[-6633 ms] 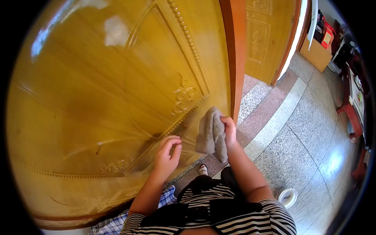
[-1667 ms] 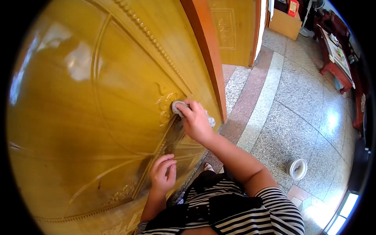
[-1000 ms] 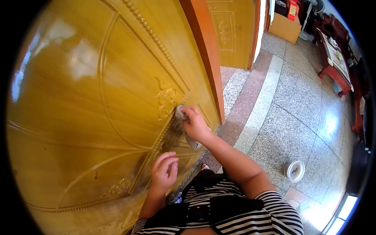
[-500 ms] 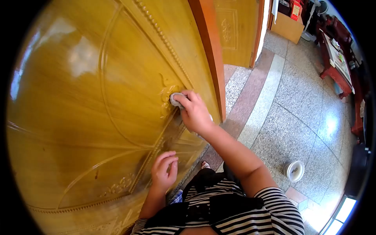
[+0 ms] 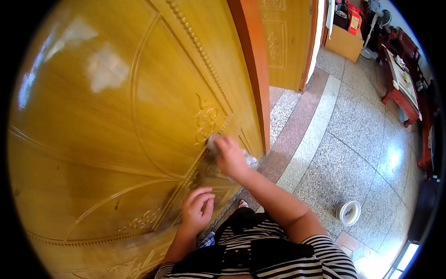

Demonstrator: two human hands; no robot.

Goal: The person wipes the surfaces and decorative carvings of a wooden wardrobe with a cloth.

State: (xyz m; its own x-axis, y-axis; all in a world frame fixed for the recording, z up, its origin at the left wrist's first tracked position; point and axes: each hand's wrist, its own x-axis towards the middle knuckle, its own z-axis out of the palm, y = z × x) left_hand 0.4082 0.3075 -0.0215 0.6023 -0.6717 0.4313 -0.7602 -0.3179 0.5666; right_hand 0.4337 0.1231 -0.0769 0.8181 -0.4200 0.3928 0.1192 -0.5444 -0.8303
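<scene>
A glossy yellow-brown wooden door (image 5: 102,130) with carved scrolls and beaded moulding fills the left and middle. My right hand (image 5: 230,157) grips a grey cloth (image 5: 251,160), pressing a bunched part of it against the moulding just below a carved scroll (image 5: 206,120). The cloth's loose end shows to the right of the hand. Lower and to the left, my left hand (image 5: 198,208) is held near the door's lower panel with fingers loosely bent and apart, holding nothing.
A white bucket (image 5: 348,213) stands on the speckled floor (image 5: 320,172) at right. Beyond the orange-brown door edge (image 5: 254,69) is another yellow door (image 5: 285,46). A dark red table (image 5: 400,88), a cardboard box (image 5: 344,44) and a fan (image 5: 383,17) stand at upper right.
Since half a second ago, my right hand has moved down from the carved scroll with the cloth. Earliest, the cloth was held folded away from the door. My left hand stays nearly in place.
</scene>
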